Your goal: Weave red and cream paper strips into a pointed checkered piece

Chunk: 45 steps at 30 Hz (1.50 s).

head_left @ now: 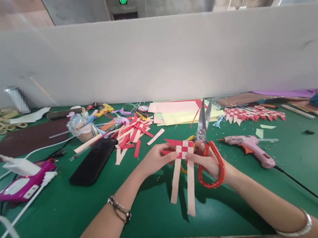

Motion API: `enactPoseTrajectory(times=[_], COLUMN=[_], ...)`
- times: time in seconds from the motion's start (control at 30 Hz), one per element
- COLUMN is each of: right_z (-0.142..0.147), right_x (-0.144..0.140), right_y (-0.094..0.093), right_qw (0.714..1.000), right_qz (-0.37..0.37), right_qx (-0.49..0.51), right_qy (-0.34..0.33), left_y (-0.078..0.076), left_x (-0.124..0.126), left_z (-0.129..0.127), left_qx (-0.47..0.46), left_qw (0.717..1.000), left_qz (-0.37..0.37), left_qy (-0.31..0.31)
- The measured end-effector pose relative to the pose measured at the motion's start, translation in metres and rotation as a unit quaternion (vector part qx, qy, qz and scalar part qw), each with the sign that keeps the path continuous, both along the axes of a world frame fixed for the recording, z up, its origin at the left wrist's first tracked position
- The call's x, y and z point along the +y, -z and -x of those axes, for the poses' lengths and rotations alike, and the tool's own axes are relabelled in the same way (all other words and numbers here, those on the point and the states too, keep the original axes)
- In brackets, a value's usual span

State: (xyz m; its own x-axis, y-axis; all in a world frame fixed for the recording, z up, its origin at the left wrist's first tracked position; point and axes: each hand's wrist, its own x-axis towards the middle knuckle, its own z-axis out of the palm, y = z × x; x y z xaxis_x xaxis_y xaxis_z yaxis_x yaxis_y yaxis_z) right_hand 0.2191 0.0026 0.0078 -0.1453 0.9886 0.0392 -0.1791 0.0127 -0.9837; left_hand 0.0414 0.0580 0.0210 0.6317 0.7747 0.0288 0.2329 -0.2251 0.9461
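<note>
Between my two hands is a small red and pale pink checkered woven paper piece (184,148), with two long pale paper strips (190,189) hanging from it. My left hand (158,159) pinches its left side, where red strip ends stick out. With thumb and fingers my right hand (210,161) grips its lower right edge. That same hand also carries a pair of scissors (203,125), red handles down around the fingers and blades pointing up, slightly apart. Something yellow shows partly behind the woven piece; its kind is hidden.
Red and pink paper strips (133,133) lie heaped beyond my left hand, beside a black phone (93,162). A pink glue gun (252,147) rests at the right, its cord trailing forward. A purple power strip (31,183), woven paper bands (252,113) and paper sheets (172,106) also lie around.
</note>
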Motion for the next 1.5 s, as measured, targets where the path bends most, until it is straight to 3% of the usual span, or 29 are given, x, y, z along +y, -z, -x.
enactPoseTrajectory(times=[0.17,0.33,0.43,0.6,0.7,0.83,0.9,0.97,1.07,1.17,1.23,1.37,1.5], right_z=[-0.006,-0.018,-0.020,-0.017,-0.017,-0.023,-0.029,-0.033,-0.037,-0.037,-0.036,-0.035,-0.037], right_x=[0.002,0.001,-0.002,-0.005,-0.004,-0.001,0.000,0.001,0.001,0.001,0.001,-0.002,-0.003], right_y=[0.001,-0.004,-0.002,0.001,-0.004,-0.010,-0.011,-0.010,-0.010,-0.012,-0.014,-0.019,-0.020], right_qw=[0.999,0.975,0.957,0.931,0.947,0.976,0.986,0.982,0.920,0.842,0.808,0.782,0.759], right_qz=[0.019,0.081,0.086,0.099,0.073,0.028,0.005,-0.021,-0.075,-0.137,-0.156,-0.165,-0.164], right_qx=[-0.009,-0.009,0.006,0.041,0.055,0.036,-0.029,-0.159,-0.383,-0.522,-0.569,-0.601,-0.630], right_qy=[-0.034,-0.206,-0.278,-0.349,-0.308,-0.214,-0.165,-0.103,-0.017,0.016,0.012,-0.005,-0.005], left_y=[-0.001,-0.001,0.001,0.003,0.003,0.004,0.004,0.003,-0.001,-0.005,-0.008,-0.010,-0.009], left_x=[0.001,0.018,0.022,0.012,0.012,0.024,0.031,0.037,0.039,0.032,0.027,0.021,0.024], left_z=[0.000,0.013,0.015,0.008,0.009,0.019,0.025,0.031,0.036,0.034,0.030,0.024,0.026], left_qx=[-0.017,-0.182,-0.232,-0.166,-0.135,-0.093,-0.073,-0.055,-0.030,-0.045,-0.085,-0.147,-0.194], left_qw=[0.996,0.963,0.959,0.982,0.985,0.972,0.960,0.941,0.919,0.942,0.954,0.954,0.936], left_qz=[-0.034,-0.038,0.006,0.020,-0.004,-0.055,-0.081,-0.122,-0.184,-0.160,-0.117,-0.080,-0.093], left_qy=[-0.078,-0.194,-0.160,-0.086,-0.106,-0.208,-0.260,-0.312,-0.347,-0.292,-0.264,-0.248,-0.280])
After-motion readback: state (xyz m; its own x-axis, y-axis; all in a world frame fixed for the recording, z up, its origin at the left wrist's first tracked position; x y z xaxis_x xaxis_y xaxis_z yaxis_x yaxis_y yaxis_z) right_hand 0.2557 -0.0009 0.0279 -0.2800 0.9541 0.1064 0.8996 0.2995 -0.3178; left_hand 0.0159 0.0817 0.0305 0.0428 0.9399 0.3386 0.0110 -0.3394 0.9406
